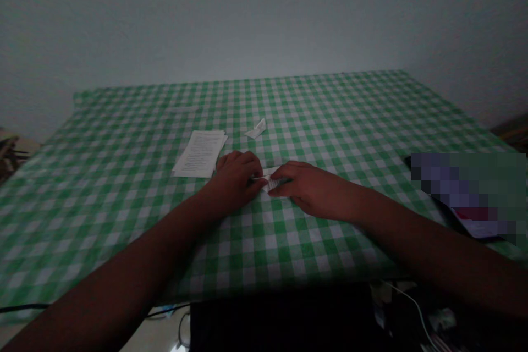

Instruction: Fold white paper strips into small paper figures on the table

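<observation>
White paper strip [270, 180] pinched between left hand [235, 181] and right hand [313, 190], apparently; view dim. One paper stack [200, 154], one paper scrap [256, 129] placed ahead on green gingham tablecloth [124, 220]; wide room sideways.

You are working in dim light: the whole frame is underexposed, with a grey-green cast over the wall [264, 16], which darkens toward the corners. No lamp or window shows, and the soft, even light gives no glare or hard shadows. Your left hand [235, 181], right hand [313, 190] and forearms [115, 275] fall almost to silhouette, their detail lost in murk. The paper slip [270, 180] between your hands is soft, too blurred to read. The checked cloth [124, 220] on the desk bows toward the frame edges from wide-lens distortion, and the bottom of the frame sinks into near black. A pixelated block [466, 192] hides the right side.
</observation>
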A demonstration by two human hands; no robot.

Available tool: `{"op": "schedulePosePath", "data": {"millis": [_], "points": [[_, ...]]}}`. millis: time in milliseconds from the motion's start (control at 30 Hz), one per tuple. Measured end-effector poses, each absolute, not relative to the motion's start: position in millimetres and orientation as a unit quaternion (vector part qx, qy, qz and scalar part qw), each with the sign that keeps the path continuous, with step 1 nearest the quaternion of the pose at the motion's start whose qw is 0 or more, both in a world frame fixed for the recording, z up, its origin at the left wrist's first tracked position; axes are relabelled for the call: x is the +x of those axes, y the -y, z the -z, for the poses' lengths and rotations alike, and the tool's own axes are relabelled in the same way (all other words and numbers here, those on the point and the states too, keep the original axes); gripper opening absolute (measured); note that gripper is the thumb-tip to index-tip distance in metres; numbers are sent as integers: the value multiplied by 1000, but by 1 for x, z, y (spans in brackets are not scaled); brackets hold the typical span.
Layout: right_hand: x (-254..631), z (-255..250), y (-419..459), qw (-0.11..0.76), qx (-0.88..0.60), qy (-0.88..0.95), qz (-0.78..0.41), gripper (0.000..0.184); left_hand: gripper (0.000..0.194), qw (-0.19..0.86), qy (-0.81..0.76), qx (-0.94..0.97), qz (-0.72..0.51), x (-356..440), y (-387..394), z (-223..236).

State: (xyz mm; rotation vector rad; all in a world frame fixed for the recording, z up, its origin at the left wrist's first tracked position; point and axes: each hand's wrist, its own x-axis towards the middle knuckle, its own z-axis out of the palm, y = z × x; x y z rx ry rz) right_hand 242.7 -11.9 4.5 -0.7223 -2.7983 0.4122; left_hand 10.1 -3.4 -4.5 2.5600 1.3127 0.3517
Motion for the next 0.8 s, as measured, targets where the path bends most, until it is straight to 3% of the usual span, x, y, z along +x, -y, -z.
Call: {"op": "schedulePosePath", "data": {"millis": [800], "points": [[242,0,19,97,-255,955,-119,40,13,118,-463,870,-119,11,5,4]]}}
